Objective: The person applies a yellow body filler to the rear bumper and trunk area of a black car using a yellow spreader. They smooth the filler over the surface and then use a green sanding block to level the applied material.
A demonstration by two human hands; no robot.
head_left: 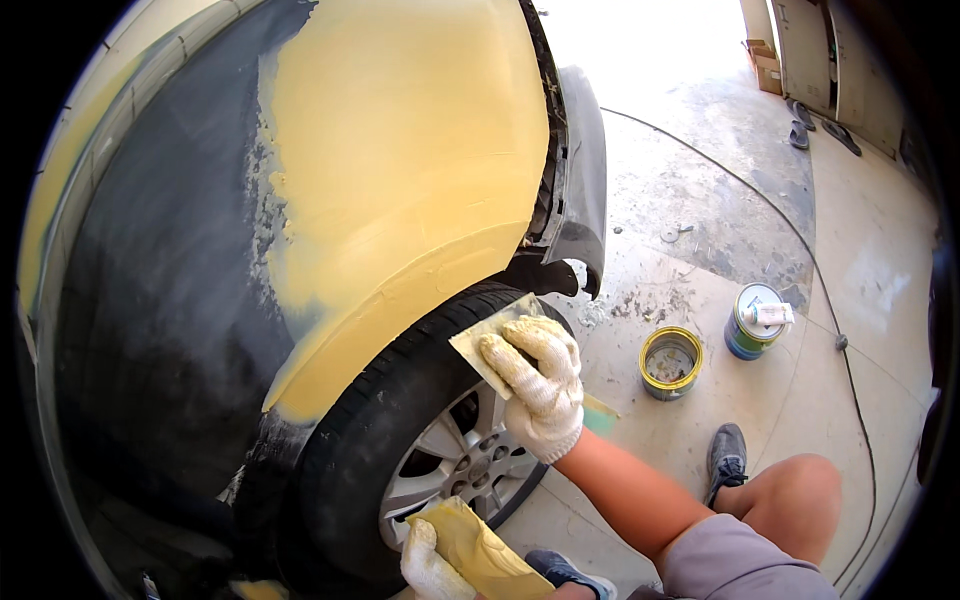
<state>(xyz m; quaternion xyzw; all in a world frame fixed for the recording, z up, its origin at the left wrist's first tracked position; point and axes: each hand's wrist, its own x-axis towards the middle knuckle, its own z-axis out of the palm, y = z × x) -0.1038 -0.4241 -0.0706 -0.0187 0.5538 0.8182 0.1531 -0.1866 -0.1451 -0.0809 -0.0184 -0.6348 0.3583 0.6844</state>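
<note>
Head view, spreader: a flat yellow-smeared spreader point(487, 340) is resting against the top of the black tyre point(385, 420), just below the filler-coated fender point(400, 170).
Right hand: the gloved right hand point(535, 385) is curling its fingers over the spreader, pinning it to the tyre.
Left hand: the gloved left hand point(430, 565) is gripping a yellow-coated board point(480, 550) at the lower edge, in front of the wheel rim point(455, 470).
Car body: dark sanded paint is surrounding the yellow filler patch.
Floor: an open yellow-rimmed tin point(670, 362) and a closed can point(755, 322) are standing on the concrete, well apart from the wheel.
Cable: a thin cable point(790, 230) is running across the floor.
</note>
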